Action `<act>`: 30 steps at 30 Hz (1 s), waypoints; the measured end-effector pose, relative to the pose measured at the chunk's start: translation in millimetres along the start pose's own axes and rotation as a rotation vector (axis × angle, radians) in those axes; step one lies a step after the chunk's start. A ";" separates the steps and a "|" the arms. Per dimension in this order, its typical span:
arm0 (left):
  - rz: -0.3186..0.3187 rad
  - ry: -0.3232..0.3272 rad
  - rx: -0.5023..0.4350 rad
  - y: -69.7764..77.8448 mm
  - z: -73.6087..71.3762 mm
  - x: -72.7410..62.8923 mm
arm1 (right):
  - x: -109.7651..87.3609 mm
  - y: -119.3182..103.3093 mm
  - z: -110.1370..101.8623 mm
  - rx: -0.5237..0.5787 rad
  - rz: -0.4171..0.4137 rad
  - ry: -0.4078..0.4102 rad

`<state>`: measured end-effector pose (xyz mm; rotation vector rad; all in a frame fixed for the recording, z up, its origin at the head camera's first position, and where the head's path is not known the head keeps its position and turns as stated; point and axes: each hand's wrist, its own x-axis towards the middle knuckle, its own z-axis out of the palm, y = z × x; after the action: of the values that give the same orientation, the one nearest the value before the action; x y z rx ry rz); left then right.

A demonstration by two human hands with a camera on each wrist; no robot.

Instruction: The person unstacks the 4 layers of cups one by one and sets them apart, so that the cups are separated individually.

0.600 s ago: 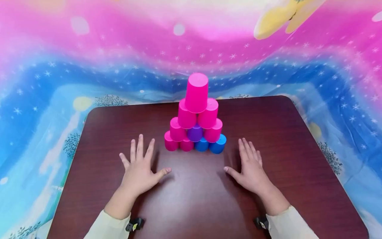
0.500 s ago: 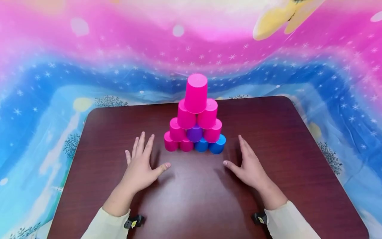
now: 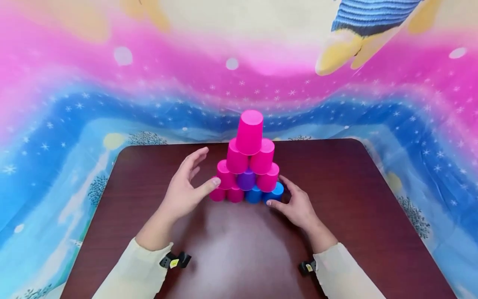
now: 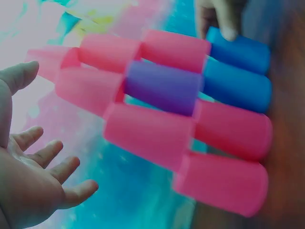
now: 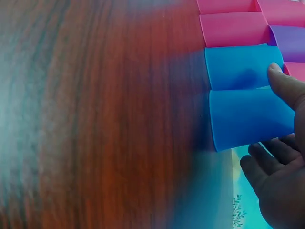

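Note:
A pyramid of upside-down cups stands on the table, four rows high. Its top pink cup (image 3: 251,133) rests on two more pink cups. Below them a purple cup (image 3: 246,181) sits between two pink ones. The bottom row has pink cups (image 3: 235,194) at left and blue cups (image 3: 254,194) at right. My left hand (image 3: 182,193) hovers left of the pyramid, fingers spread, holding nothing. My right hand (image 3: 298,207) is at the rightmost blue cup (image 5: 250,117), thumb at its near side and fingers along its outer side, loosely spread around it.
The dark brown wooden table (image 3: 336,178) has rounded far corners. Behind and beside it hangs a pink and blue patterned cloth (image 3: 179,112). Both wrists carry small black cameras, the left wrist camera (image 3: 174,260) and the right wrist camera (image 3: 308,267).
Both hands have moved forward toward the pyramid, the left rising beside it and the right reaching the rightmost blue cup. The head view has tilted up slightly. The cups keep their arrangement.

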<state>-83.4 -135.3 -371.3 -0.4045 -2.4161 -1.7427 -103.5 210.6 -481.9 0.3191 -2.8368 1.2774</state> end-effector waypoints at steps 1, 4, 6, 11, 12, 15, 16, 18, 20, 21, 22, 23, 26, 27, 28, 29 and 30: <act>0.013 -0.001 -0.019 4.7 1.4 3.9 | -0.4 1.4 1.9 0.001 0.002 0.005; 0.056 -0.003 -0.042 17.3 6.1 16.3 | -1.4 4.8 7.0 -0.002 0.003 0.012; 0.076 -0.009 -0.040 24.1 9.6 23.5 | -1.1 7.6 10.0 -0.015 -0.006 0.022; 0.087 -0.018 -0.047 36.8 20.2 39.8 | 0.7 8.9 13.0 -0.054 -0.014 0.045; 0.086 -0.016 -0.050 38.8 22.2 43.0 | 1.0 8.0 12.6 -0.059 -0.008 0.047; 0.084 -0.009 -0.064 45.3 27.4 53.3 | 1.0 5.3 11.7 -0.062 0.007 0.049; 0.082 -0.010 -0.071 46.5 29.1 56.2 | 0.3 5.1 11.4 -0.062 0.013 0.047; 0.073 -0.013 -0.082 48.7 32.2 61.3 | -1.0 5.3 11.5 -0.059 0.017 0.044; 0.067 -0.021 -0.092 50.0 34.4 65.4 | -1.4 5.4 11.6 -0.060 0.020 0.040; 0.063 -0.023 -0.097 50.6 35.5 66.8 | -1.3 5.2 11.6 -0.062 0.021 0.039; 0.059 -0.024 -0.097 51.2 36.3 68.0 | -1.3 4.9 11.5 -0.064 0.022 0.035; 0.054 -0.023 -0.099 51.9 37.1 69.0 | -1.2 4.7 11.4 -0.066 0.023 0.034; 0.040 -0.017 -0.110 54.0 39.4 70.8 | -1.1 3.7 11.1 -0.067 0.025 0.033; 0.035 -0.015 -0.116 54.9 40.0 71.4 | -1.1 3.5 11.1 -0.068 0.021 0.033; 0.031 -0.011 -0.119 55.7 40.6 71.9 | -1.2 3.4 10.9 -0.068 0.018 0.034; 0.027 -0.009 -0.120 56.6 41.2 72.3 | -1.1 3.2 10.8 -0.067 0.019 0.037; 0.025 -0.008 -0.121 57.5 41.8 72.7 | -1.2 3.0 10.6 -0.066 0.019 0.038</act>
<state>-134.0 -68.8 -313.3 -0.4543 -2.3075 -1.8867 -102.2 204.9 -491.2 0.2642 -2.8490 1.1764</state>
